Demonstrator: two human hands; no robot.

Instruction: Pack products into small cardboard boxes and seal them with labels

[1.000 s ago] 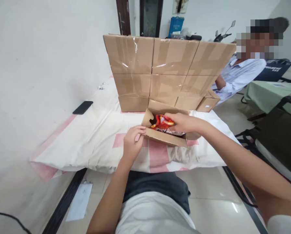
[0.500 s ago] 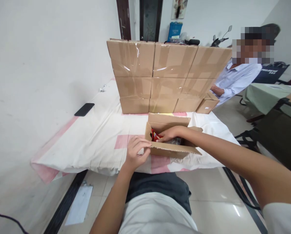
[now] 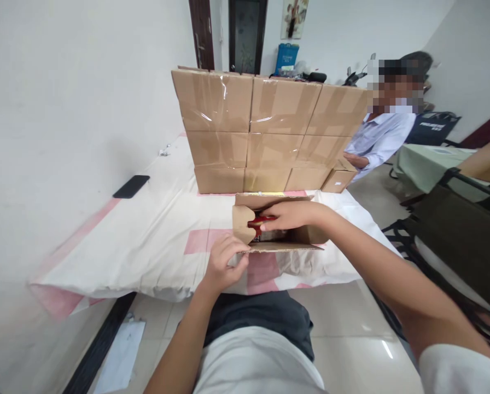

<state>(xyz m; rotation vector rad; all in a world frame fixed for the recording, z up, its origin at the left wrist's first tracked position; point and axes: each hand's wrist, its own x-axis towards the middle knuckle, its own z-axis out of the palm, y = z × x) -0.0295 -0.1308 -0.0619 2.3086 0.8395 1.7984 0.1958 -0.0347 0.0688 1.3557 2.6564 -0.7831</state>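
Note:
An open cardboard box (image 3: 240, 223) sits near the front edge of the cloth-covered table, its flaps spread. My left hand (image 3: 224, 260) is closed on the near flap by the box's left corner, thumb and fingers pinching its edge. Reaching in from the right, my right hand (image 3: 290, 215) is inside the box with its thumb and fingers about a red packet (image 3: 258, 222) at the left end. The fingertips on the far side are partly hidden. Below the packet, something pale and clear lies in the box; I cannot make out its kind.
Behind the open box stands a wall of taped cardboard boxes (image 3: 273, 109), with a smaller box (image 3: 338, 176) at its right end. A black phone (image 3: 131, 186) lies on the left of the cloth. Beyond the boxes, at the right, is a person in a light shirt (image 3: 382, 139).
My right hand has shifted within the box, its thumb now against the red packet. The box has tilted slightly and its left flap shows more. The whole view has moved a little.

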